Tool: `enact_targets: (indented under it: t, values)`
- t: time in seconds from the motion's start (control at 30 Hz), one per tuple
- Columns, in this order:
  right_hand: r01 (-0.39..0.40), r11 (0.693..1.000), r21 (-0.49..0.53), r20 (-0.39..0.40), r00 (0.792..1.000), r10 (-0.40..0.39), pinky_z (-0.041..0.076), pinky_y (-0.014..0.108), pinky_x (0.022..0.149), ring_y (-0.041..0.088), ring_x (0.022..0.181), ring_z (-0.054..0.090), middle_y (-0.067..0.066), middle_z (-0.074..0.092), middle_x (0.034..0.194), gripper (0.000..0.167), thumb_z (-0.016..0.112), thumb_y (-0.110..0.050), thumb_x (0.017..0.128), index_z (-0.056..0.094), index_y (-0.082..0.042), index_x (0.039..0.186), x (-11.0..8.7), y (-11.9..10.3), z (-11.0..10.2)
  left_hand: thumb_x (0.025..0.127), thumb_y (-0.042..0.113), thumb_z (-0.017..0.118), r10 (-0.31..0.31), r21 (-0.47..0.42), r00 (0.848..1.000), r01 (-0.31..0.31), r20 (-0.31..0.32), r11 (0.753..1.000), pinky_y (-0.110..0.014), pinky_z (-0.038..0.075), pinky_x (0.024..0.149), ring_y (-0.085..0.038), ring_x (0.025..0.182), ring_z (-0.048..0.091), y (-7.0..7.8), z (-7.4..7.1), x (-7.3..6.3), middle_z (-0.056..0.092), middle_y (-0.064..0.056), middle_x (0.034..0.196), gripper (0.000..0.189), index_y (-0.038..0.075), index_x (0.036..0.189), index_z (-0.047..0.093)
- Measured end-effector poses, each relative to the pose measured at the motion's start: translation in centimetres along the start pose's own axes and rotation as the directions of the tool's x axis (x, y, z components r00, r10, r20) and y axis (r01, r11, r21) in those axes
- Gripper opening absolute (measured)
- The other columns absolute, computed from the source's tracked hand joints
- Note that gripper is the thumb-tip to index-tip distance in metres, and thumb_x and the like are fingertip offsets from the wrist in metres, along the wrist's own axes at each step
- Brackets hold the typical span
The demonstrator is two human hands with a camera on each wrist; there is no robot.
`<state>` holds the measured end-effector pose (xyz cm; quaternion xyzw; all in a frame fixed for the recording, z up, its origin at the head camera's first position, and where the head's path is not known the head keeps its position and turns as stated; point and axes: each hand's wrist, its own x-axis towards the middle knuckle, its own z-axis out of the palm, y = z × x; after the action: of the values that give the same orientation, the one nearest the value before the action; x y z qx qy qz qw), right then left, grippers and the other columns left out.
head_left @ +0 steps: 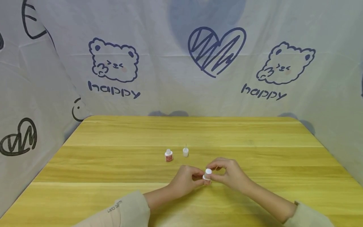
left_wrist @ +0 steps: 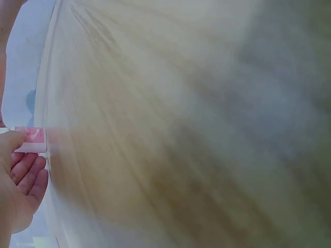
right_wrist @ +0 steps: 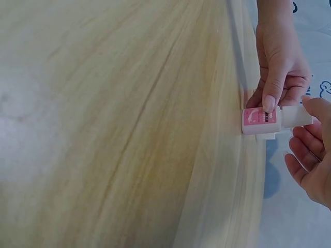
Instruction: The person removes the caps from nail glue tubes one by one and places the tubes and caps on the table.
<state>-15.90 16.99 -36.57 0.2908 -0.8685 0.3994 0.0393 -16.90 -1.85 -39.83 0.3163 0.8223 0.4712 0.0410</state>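
A small white bottle (right_wrist: pixel 253 126) with a pink label stands upright on the table, near its front in the head view. My left hand (head_left: pixel 184 182) grips its body between thumb and fingers; the thumb lies over the label in the right wrist view. On top sits a white cap (head_left: pixel 208 171), which my right hand (head_left: pixel 232 176) pinches from the other side. In the left wrist view, part of the pink label (left_wrist: pixel 34 134) shows past the left thumb. Whether the cap is tight on the neck cannot be seen.
Farther back stands a second small bottle (head_left: pixel 169 156) with a red-pink label and a pale top. Right of it is a white cap (head_left: pixel 185 152) with a thin stem pointing up. The wooden table (head_left: pixel 113 157) ends at a printed cloth backdrop (head_left: pixel 164 69).
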Motion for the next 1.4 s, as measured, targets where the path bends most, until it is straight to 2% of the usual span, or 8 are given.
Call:
enact_targets:
  t: [0.33, 0.63, 0.97, 1.2, 1.4]
  values:
    - [-0.026, 0.999, 0.018, -0.001, 1.0, 0.026, 0.053, 0.03, 0.072, 0.018, 0.082, 0.059, 0.001, 0.07, 0.089, 0.018, 0.073, -0.021, 0.08, 0.07, -0.007, 0.09, -0.16, -0.09, 0.15, 0.082, 0.013, 0.071, 0.008, 0.0, 1.0, -0.008, 0.001, 1.0, -0.008, 0.05, 0.066, -0.009, 0.073, 0.069, -0.03, 0.08, -0.15, 0.073, -0.011, 0.085, 0.016, 0.001, 0.092, 0.072]
    - [-0.041, 0.999, 0.018, 0.012, 0.999, 0.04, 0.053, 0.029, 0.072, 0.015, 0.081, 0.059, 0.0, 0.07, 0.087, 0.014, 0.073, -0.021, 0.08, 0.071, -0.01, 0.088, -0.07, -0.26, 0.07, 0.082, 0.015, 0.07, -0.038, -0.018, 0.999, 0.039, 0.019, 0.999, -0.008, 0.05, 0.068, -0.006, 0.075, 0.068, 0.05, 0.08, -0.19, 0.073, -0.009, 0.086, 0.018, 0.002, 0.094, 0.072]
    - [-0.052, 0.999, 0.003, 0.039, 0.998, 0.052, 0.056, 0.033, 0.072, 0.007, 0.08, 0.06, 0.001, 0.071, 0.087, 0.012, 0.073, -0.017, 0.08, 0.072, -0.009, 0.088, 0.16, -0.41, -0.24, 0.08, 0.014, 0.07, -0.029, -0.01, 0.999, 0.03, 0.023, 1.0, -0.008, 0.05, 0.068, -0.006, 0.077, 0.069, -0.01, 0.0, -0.04, 0.073, -0.009, 0.087, 0.019, 0.002, 0.096, 0.072]
    - [-0.056, 0.998, 0.014, 0.065, 0.996, 0.055, 0.056, 0.03, 0.072, 0.008, 0.081, 0.063, 0.003, 0.071, 0.088, 0.012, 0.072, -0.012, 0.08, 0.071, -0.006, 0.09, 0.22, -0.49, -0.42, 0.08, 0.013, 0.07, -0.02, -0.002, 0.999, 0.02, 0.03, 1.0, -0.008, 0.051, 0.069, -0.012, 0.078, 0.07, 0.06, -0.13, 0.01, 0.073, -0.01, 0.088, 0.019, 0.001, 0.095, 0.072]
    - [-0.049, 0.999, 0.011, 0.081, 0.996, 0.047, 0.056, 0.035, 0.074, 0.01, 0.083, 0.064, 0.004, 0.071, 0.09, 0.012, 0.07, -0.01, 0.081, 0.071, -0.004, 0.092, 0.3, -0.63, -0.57, 0.081, 0.011, 0.069, -0.005, 0.016, 1.0, 0.005, 0.023, 1.0, -0.007, 0.05, 0.068, -0.012, 0.078, 0.07, 0.07, -0.16, 0.07, 0.073, -0.011, 0.086, 0.015, 0.001, 0.092, 0.072]
